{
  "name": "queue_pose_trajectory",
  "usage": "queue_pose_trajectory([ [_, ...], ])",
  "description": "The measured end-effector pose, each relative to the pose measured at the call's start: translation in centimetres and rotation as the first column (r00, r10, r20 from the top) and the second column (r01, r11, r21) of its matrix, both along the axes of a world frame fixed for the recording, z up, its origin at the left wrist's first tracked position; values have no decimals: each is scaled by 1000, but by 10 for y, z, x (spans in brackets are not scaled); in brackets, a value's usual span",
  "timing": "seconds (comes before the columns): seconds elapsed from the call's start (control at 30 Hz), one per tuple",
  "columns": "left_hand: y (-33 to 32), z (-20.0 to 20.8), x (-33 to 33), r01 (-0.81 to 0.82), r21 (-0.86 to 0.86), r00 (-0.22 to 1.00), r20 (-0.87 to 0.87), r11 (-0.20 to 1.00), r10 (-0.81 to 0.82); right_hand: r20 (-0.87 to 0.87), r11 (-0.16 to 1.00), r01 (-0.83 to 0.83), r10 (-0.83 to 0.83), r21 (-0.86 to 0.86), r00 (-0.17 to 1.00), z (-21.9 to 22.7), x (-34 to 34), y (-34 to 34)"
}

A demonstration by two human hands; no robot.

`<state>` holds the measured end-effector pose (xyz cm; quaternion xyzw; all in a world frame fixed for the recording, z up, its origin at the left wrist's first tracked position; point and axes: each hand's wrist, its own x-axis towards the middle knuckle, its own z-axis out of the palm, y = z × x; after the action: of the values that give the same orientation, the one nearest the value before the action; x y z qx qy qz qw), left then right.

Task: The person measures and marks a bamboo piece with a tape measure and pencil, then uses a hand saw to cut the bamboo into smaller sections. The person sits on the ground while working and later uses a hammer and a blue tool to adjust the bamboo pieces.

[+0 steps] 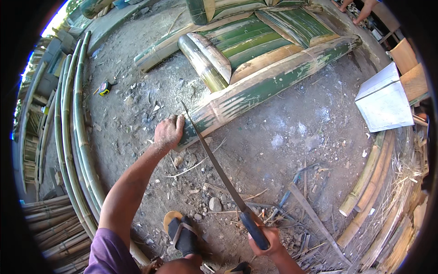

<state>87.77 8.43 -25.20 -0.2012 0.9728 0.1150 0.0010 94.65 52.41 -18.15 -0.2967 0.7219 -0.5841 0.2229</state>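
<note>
My right hand (270,241), low in the view, is closed around the dark handle of a handsaw (218,168). The saw's long blade slants up and to the left, its upper part against the near end of a thick green bamboo pole (262,89). Just left of the blade, my left hand (169,131), dusty with sawdust, grips that pole end, its fingertips partly hidden. The pole forms the near side of a bamboo frame with split green slats (255,41) and a short crosspiece (205,61).
Long bamboo poles (68,132) lie along the left. A tape measure (105,88) rests on the dirt. At right are a whitish metal box (385,100), cut bamboo lengths (365,182) and a flat strip (317,221). Another person's feet (360,13) show at the top right.
</note>
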Motion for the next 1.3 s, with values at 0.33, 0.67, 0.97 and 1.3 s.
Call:
queue_pose_trajectory([
  [0.33, -10, -11, 4, 108, -67, 994, 25, 992, -107, -72, 985, 62, -74, -162, 995, -55, -64, -144],
  [0.67, -14, -19, 7, 277, -279, 960, 48, 920, -274, -24, 999, 19, -20, -34, 1000, -98, -52, -123],
  [0.97, -12, -9, 6, 299, -236, 949, -28, 925, -314, 33, 998, 36, -38, 49, 999, -39, -21, -52],
  [1.3, -4, -7, 4, 155, -141, 988, 38, 978, -151, -50, 998, 60, -59, 28, 997, -48, -62, -163],
])
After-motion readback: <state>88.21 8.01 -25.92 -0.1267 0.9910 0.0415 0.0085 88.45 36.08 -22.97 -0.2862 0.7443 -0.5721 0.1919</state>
